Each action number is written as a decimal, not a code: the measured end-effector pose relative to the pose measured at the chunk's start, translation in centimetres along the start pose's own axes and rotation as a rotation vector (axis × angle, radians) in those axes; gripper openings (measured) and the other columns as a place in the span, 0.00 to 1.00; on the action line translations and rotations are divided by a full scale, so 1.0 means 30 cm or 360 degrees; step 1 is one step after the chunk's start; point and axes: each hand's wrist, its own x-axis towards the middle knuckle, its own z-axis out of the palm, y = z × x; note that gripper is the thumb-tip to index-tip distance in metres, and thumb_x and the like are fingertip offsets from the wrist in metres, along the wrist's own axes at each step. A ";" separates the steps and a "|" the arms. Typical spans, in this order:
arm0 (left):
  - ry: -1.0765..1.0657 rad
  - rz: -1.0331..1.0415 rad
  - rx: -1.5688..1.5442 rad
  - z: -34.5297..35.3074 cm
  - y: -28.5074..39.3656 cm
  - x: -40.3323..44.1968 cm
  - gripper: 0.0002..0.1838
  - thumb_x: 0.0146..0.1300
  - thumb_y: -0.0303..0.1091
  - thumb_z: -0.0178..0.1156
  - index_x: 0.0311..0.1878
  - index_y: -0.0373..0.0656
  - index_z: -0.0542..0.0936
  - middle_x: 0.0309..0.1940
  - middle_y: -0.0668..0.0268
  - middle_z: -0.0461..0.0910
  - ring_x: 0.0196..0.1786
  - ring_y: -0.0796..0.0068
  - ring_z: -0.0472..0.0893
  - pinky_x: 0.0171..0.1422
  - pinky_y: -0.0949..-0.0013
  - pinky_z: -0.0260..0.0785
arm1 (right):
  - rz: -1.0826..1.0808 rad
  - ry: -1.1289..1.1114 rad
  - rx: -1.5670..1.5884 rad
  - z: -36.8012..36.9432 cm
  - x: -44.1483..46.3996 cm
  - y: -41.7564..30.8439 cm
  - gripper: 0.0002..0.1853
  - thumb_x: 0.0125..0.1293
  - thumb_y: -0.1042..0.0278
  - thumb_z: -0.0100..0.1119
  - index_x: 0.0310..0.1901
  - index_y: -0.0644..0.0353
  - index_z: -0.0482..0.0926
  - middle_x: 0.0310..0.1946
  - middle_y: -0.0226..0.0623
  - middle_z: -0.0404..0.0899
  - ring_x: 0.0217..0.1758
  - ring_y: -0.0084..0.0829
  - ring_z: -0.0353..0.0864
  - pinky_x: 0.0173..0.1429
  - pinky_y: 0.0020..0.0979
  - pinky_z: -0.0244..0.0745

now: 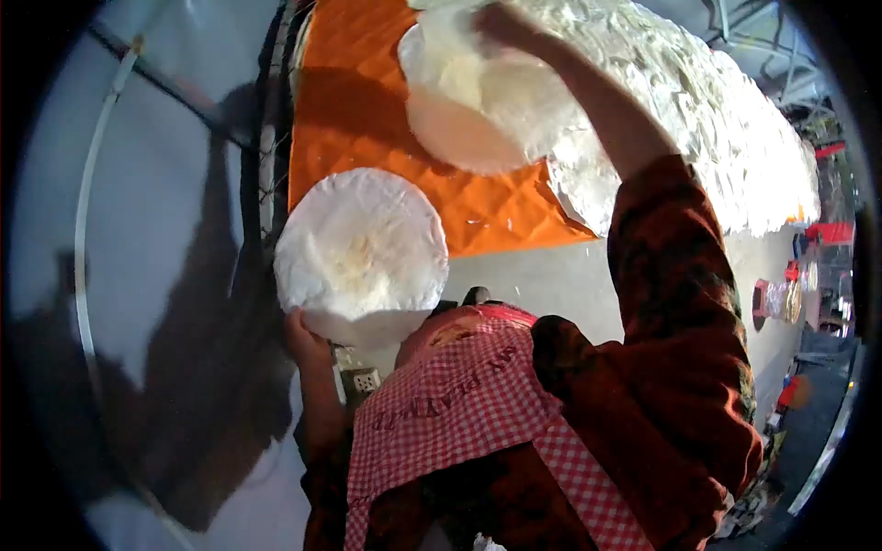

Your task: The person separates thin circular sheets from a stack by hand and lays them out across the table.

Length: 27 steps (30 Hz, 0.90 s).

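Observation:
My left hand [309,338] grips the lower left edge of a round white disc [363,243], its fingers partly hidden beneath the rim. The disc has a rough, pale yellowish patch at its middle, like flour or crumbs. My right hand [505,28] reaches out at the top, smeared by motion, so its fingers cannot be made out. Below it is a thin, round, pale sheet [473,129], perhaps flatbread, partly over the orange quilted cloth [358,119]. Beside that sheet spreads a large heap of overlapping white sheets [661,83].
A pale wall or sheeting [165,174] stands close on the left, with dark shadows on it. A socket box [366,379] sits near my left wrist. Grey floor [551,275] shows past the cloth's edge. Several red and dark objects lie at the far right.

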 end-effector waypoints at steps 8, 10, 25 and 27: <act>-0.0146 0.0283 -0.0319 0.022 0.751 0.008 0.23 0.54 0.39 0.64 0.48 0.35 0.73 0.39 0.52 0.73 0.45 0.51 0.73 0.49 0.57 0.67 | -0.0331 0.0526 0.1792 -0.425 -0.575 -1.116 0.11 0.56 0.63 0.53 0.35 0.61 0.79 0.28 0.45 0.78 0.30 0.42 0.81 0.33 0.42 0.76; -0.0167 0.0185 -0.0492 0.006 0.817 0.015 0.18 0.58 0.37 0.59 0.47 0.36 0.72 0.43 0.53 0.72 0.48 0.56 0.73 0.51 0.59 0.67 | -0.0213 0.0758 0.2027 -0.489 -0.631 -1.091 0.11 0.53 0.64 0.55 0.35 0.63 0.78 0.26 0.43 0.78 0.28 0.42 0.81 0.33 0.42 0.76; -0.0784 0.0554 -0.0699 0.139 1.230 0.006 0.06 0.58 0.21 0.49 0.38 0.36 0.74 0.48 0.54 0.73 0.48 0.65 0.73 0.54 0.68 0.66 | 0.1228 0.0714 0.2844 0.054 -0.924 -0.187 0.09 0.56 0.78 0.53 0.40 0.66 0.74 0.25 0.33 0.77 0.26 0.22 0.76 0.27 0.30 0.71; -0.0733 0.0540 -0.0581 0.228 1.104 -0.043 0.05 0.57 0.19 0.51 0.36 0.36 0.75 0.44 0.58 0.75 0.47 0.68 0.74 0.54 0.69 0.66 | 0.1517 0.0714 0.2317 0.391 -1.003 -0.171 0.08 0.53 0.77 0.55 0.37 0.65 0.75 0.25 0.35 0.78 0.23 0.25 0.77 0.25 0.31 0.72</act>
